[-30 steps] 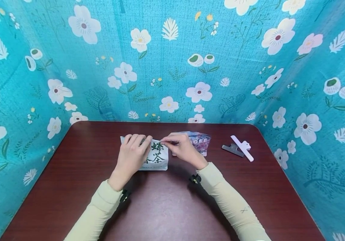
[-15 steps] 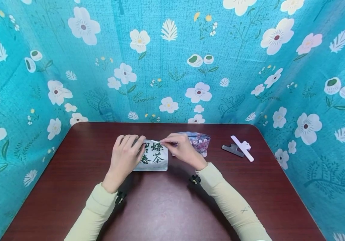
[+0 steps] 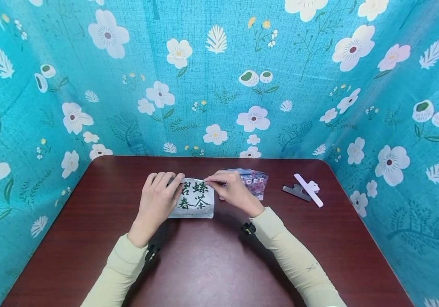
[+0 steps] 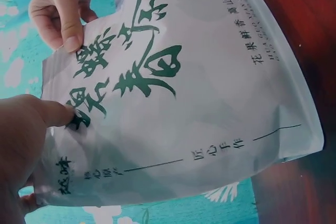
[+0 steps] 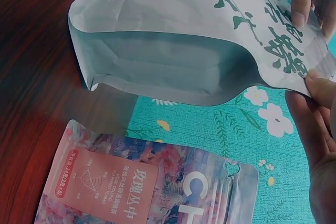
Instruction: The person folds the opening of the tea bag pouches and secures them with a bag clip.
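A white tea pouch [image 3: 195, 212] with large green characters stands upright on the table. My left hand [image 3: 158, 197] grips its top edge toward the left, thumb on the printed front and fingers behind. With thumb and fingertips, my right hand [image 3: 234, 190] pinches the pouch's top right corner. In the left wrist view the pouch's front [image 4: 220, 103] shows whole, with both thumbs pressed near its top edge. The right wrist view shows its folded side panel [image 5: 173, 66], bulging at the bottom and flat at the top.
A pink and blue patterned tea pouch [image 3: 255, 183] stands just behind my right hand. To the right, a white sealing clip [image 3: 308, 190] lies crossed over a dark grey clip [image 3: 295, 191] on the dark red table [image 3: 212, 264]. A blue floral curtain [image 3: 219, 85] surrounds the back and sides.
My left hand has slid left along the pouch's top edge, uncovering more of the green characters. The right hand keeps its pinch on the corner. Little differs over the last half second.
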Motion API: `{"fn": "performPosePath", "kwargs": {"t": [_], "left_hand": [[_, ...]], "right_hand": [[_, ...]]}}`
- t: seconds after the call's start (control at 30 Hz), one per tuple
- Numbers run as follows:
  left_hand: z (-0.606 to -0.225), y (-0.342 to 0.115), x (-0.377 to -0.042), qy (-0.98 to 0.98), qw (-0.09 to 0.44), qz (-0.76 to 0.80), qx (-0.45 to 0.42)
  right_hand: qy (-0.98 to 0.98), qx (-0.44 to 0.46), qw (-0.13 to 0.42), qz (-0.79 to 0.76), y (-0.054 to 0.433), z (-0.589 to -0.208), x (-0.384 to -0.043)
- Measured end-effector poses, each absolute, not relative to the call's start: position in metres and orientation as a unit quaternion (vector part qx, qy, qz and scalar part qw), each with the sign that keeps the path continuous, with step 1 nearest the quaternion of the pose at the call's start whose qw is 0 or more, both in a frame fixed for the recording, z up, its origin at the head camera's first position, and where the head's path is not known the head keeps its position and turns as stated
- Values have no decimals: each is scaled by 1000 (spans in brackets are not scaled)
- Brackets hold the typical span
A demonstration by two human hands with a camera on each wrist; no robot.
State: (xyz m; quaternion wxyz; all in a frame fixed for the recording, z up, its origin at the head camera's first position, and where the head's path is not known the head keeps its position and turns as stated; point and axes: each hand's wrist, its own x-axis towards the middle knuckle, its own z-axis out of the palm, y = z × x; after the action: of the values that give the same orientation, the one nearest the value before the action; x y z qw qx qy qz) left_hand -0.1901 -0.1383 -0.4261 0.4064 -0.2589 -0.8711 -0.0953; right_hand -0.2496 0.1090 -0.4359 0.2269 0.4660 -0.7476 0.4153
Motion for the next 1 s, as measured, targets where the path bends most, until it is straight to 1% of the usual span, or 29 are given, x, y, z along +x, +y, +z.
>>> {"fn": "performPosePath", "kwargs": {"t": [0.13,0.33,0.53,0.77,1.0], "left_hand": [[-424,-140,-188,-876,401,-96,-251],[-424,-142,-189,-871,409,-115,-247],[-425,-140,-190,-871,408,-126,-242],[-427,-139,-191,-869,408,-140,-241],[-428,-139,-194,-865,412,-151,-242]], "right_hand": [[-746,467,230,414,108,-435,-249],[-749,473,237,398,108,-435,-245],[-746,484,252,383,107,-435,-239],[-740,503,255,367,106,-439,-230],[-731,523,284,333,102,-444,-228]]}}
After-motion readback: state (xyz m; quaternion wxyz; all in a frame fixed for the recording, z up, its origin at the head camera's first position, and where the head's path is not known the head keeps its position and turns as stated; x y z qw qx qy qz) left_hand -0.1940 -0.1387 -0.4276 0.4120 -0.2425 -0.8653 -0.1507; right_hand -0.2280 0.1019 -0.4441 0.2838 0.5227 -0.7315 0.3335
